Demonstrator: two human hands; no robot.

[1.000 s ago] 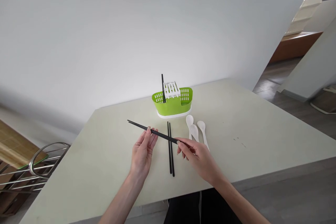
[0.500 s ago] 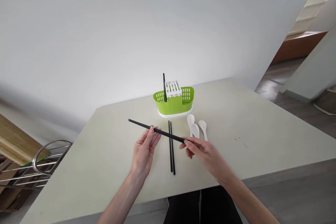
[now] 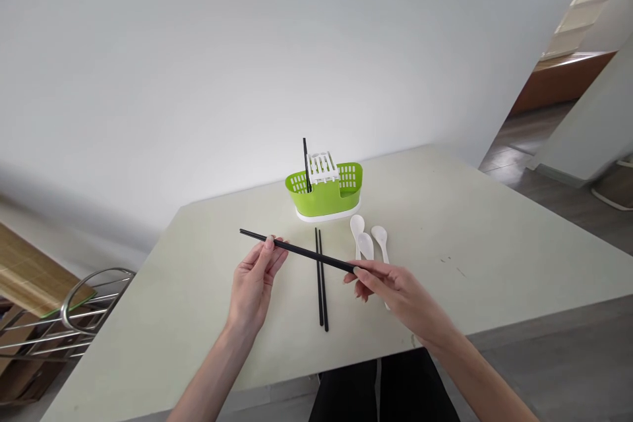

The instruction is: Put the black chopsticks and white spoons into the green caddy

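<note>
A pair of black chopsticks (image 3: 311,254) is held slantwise above the table, side by side. My left hand (image 3: 254,277) pinches them toward their thin end, and my right hand (image 3: 390,287) grips the thick end. Beneath them, two more black chopsticks (image 3: 322,297) lie close together on the tabletop. Several white spoons (image 3: 366,245) rest behind my right hand, which hides part of their handles. Farther back stands a green utensil basket (image 3: 324,199) with a white slatted rack (image 3: 322,167) on top. Black chopsticks (image 3: 305,155) stand upright in its left compartment.
The pale table (image 3: 222,244) meets a white wall (image 3: 247,66) at the back. On the left, beyond the table's edge, is a metal-tube rack (image 3: 69,316) beside a woven bamboo mat (image 3: 39,267). Grey floor shows at the right.
My left hand has slid a little left along the chopsticks toward their thin end. My right hand has moved slightly right and down, still gripping the thick end.
</note>
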